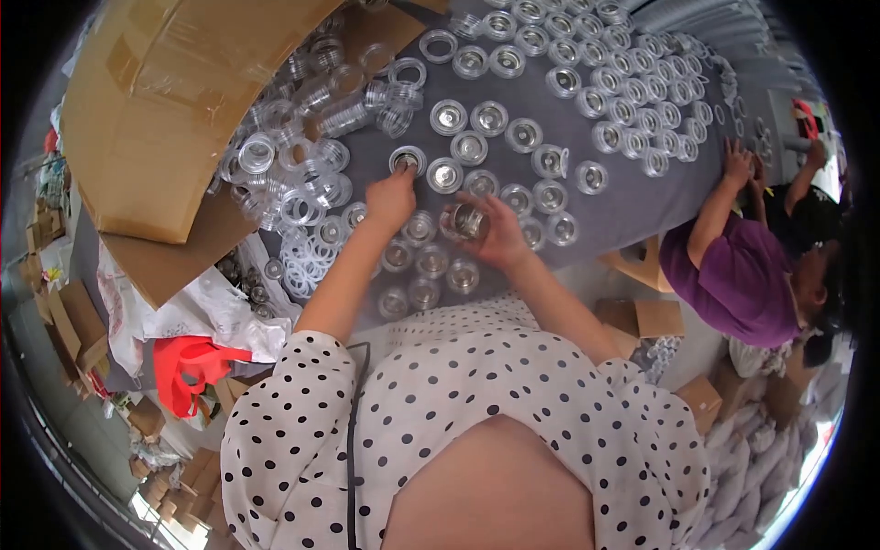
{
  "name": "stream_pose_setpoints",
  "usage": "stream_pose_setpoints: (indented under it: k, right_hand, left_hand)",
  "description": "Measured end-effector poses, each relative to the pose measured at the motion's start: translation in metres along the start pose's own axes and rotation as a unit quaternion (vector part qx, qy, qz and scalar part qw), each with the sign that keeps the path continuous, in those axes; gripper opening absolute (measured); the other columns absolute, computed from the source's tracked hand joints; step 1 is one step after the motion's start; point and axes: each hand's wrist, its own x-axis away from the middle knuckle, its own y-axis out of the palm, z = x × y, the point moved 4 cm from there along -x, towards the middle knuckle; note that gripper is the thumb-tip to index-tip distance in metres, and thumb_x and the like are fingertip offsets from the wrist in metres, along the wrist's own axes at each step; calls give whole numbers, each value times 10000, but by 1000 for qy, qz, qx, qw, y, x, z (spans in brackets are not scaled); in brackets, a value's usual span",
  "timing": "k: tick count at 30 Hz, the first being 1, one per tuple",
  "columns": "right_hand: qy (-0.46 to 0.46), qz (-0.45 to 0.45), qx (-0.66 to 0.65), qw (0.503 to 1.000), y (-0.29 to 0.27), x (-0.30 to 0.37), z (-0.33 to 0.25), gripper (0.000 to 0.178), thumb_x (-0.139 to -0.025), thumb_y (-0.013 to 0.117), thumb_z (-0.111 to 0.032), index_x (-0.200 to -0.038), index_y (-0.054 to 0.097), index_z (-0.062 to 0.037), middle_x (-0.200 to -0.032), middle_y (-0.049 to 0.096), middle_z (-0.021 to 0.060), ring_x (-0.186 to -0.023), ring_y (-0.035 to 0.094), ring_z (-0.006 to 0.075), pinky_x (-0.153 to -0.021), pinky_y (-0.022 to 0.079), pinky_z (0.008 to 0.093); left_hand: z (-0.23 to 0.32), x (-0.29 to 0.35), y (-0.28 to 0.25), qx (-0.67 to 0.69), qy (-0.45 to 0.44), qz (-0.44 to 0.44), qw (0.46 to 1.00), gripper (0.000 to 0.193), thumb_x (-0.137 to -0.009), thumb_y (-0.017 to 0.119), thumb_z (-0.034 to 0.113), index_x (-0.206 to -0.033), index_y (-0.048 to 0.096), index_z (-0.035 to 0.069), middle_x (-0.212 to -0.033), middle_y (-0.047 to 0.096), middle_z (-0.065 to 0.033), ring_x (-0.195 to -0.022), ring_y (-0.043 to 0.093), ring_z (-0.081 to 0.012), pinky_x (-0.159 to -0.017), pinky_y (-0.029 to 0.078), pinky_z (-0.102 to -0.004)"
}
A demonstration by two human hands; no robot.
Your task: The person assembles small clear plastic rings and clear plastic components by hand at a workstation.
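Observation:
My left hand [392,199] reaches over the grey table with its fingers closed at the middle of a transparent round plastic piece [407,154]. In my right hand [502,234], thumb and fingers curl round a transparent round plastic container [466,221] with a shiny metallic part inside, tilted and slightly blurred. Between and around both hands stand several similar round containers [445,174] with metallic centres. Thin white plastic rings [307,261] are heaped to the left of my left forearm.
A large cardboard box [151,110] lies tipped at the left, with a loose heap of transparent round pieces [289,165] at its opening. Many more round containers [632,92] cover the far right of the grey table [614,211]. A person in purple [733,280] works at the right edge.

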Motion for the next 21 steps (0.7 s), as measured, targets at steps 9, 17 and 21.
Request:
stream_pose_setpoints:
  k: [9,17,21]
  right_hand:
    - [-18,-2,-17,1000,7,-11,-19,442,-856,374,-404,-1134,478,-77,-1076,540,143,-980,538,306,-644,509,379]
    - [-50,30,-6,998,7,-9,-27,423,-854,390,-400,-1132,486,-96,-1051,557,130,-946,557,296,-627,509,380]
    - [-67,45,-35,996,-6,0,-35,391,-859,400,-369,-1133,489,-103,-1030,567,115,-935,564,285,-633,509,381]
  left_hand:
    - [-4,-13,-3,13,-25,-140,990,516,-627,501,66,-1140,472,106,-1214,463,-115,-855,577,-327,-712,471,-421]
    - [5,-8,12,107,21,-46,993,471,-661,521,122,-1132,504,125,-1105,538,-133,-870,575,-304,-728,460,-410]
    - [22,-29,-1,282,-31,54,957,337,-684,584,163,-1007,544,74,-1029,546,-148,-833,565,-322,-717,445,-404]
